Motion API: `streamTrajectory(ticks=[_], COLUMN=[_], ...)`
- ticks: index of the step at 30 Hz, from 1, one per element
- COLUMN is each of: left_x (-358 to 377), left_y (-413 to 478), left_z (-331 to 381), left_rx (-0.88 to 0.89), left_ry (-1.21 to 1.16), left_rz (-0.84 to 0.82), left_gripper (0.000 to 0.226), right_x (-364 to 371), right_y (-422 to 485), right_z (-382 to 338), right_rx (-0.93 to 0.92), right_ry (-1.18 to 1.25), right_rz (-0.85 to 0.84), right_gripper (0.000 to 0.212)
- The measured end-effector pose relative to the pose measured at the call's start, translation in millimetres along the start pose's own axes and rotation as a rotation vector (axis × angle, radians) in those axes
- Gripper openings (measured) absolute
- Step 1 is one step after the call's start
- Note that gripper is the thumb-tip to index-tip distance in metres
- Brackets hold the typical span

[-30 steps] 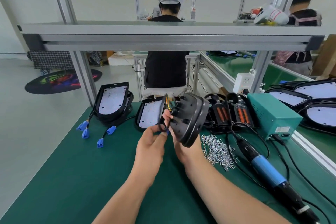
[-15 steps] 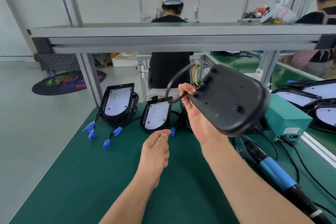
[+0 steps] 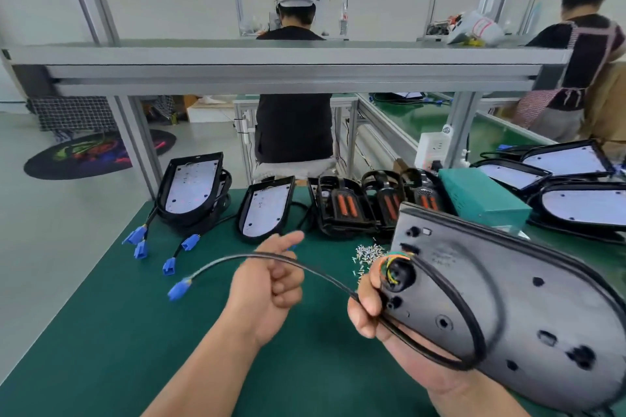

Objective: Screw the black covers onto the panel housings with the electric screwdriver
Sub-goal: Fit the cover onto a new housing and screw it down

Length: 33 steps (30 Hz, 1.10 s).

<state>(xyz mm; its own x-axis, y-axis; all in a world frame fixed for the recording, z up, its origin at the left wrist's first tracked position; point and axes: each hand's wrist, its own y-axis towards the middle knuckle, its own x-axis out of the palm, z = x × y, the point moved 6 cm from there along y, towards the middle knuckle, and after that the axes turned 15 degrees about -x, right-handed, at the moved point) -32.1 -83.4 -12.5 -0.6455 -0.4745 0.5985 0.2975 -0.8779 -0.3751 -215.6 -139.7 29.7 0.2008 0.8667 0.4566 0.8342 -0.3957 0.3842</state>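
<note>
**Cable getting sorted before any screws go in**

The left hand [image 3: 271, 284] is fisting round the cable [image 3: 325, 276], thumb out, probably pulling it clear. The right hand [image 3: 372, 308] is gripping the housing [image 3: 508, 298] by its narrow end, above the table [image 3: 118, 332]. Half a second earlier the left hand was sitting low by the blue plug [image 3: 178, 289], and the housing was riding higher.

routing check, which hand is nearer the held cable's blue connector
Left. The left hand grips the cable right of the blue connector; the right hand holds the housing farther right.
</note>
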Motion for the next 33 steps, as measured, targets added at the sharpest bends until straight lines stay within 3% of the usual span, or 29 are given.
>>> streamTrajectory(ticks=[1,3,4,5,8,10,12,13,14,15,16,18,23,28,31,33], left_x=[-5.3,-15.1,-18.7,-20.5,-23.5,-24.4,-26.4,-27.3,-29.8,-32.6,-35.6,-31.3,-9.4,-13.6,-17.1,-15.9], left_y=[1.0,1.7,1.6,0.9,0.5,0.4,-0.3,-1.4,-2.5,-5.1,-8.4,-14.8,-29.0,-36.1,-42.7,-43.8], left_z=[3.3,8.2,9.6,11.2,14.8,16.9,19.1,21.3,24.7,29.7,35.5,44.9,47.7,60.5,61.9,62.4], left_rx=[0.012,0.018,0.017,0.018,0.031,0.045,0.068,0.097,0.15,0.223,0.31,0.442,0.501,0.424,0.393,0.407], left_ry=[-0.075,-0.174,-0.204,-0.229,-0.312,-0.335,-0.333,-0.314,-0.263,-0.145,0.033,0.41,1.012,1.258,1.417,1.542], left_rz=[0.025,0.064,0.072,0.076,0.038,0.016,0.013,0.028,0.073,0.159,0.274,0.41,0.37,0.382,0.444,0.527], left_gripper=[0.05,0.04,0.038,0.038,0.041,0.042,0.037,0.031,0.022,0.017,0.022,0.03,0.056,0.079,0.069,0.063], right_x=[-10.5,-22.6,-39.0,-53.6,-67.9,-79.0,-82.4,-87.0,-81.0,-80.2,-79.7,-65.3,-47.9,-40.1,-28.6,-23.0], right_y=[-7.2,-5.5,-10.5,-6.2,16.6,15.9,-4.9,-17.1,-13.5,-20.1,-29.3,-32.4,-34.7,-57.7,-73.1,-82.3], right_z=[5.0,9.2,4.7,2.0,-8.0,-3.2,-1.5,-3.0,4.8,10.7,0.6,-14.1,-21.9,-18.2,-19.0,-14.9], right_rx=[-0.07,-0.033,-0.038,-0.154,-0.41,-0.411,-0.343,-0.306,-0.27,-0.221,-0.269,-0.306,-0.161,-0.042,0.03,0.126], right_ry=[0.07,0.176,0.111,0.118,0.191,0.204,0.09,-0.138,-0.215,-0.101,-0.266,-0.423,-0.794,-0.994,-1.181,-1.257], right_rz=[0.074,0.193,0.393,0.468,0.254,0.256,0.514,0.707,0.696,0.719,0.831,0.814,0.649,0.598,0.485,0.405], right_gripper=[0.051,0.046,0.044,0.043,0.048,0.05,0.046,0.044,0.044,0.041,0.035,0.032,0.031,0.032,0.015,0.027])
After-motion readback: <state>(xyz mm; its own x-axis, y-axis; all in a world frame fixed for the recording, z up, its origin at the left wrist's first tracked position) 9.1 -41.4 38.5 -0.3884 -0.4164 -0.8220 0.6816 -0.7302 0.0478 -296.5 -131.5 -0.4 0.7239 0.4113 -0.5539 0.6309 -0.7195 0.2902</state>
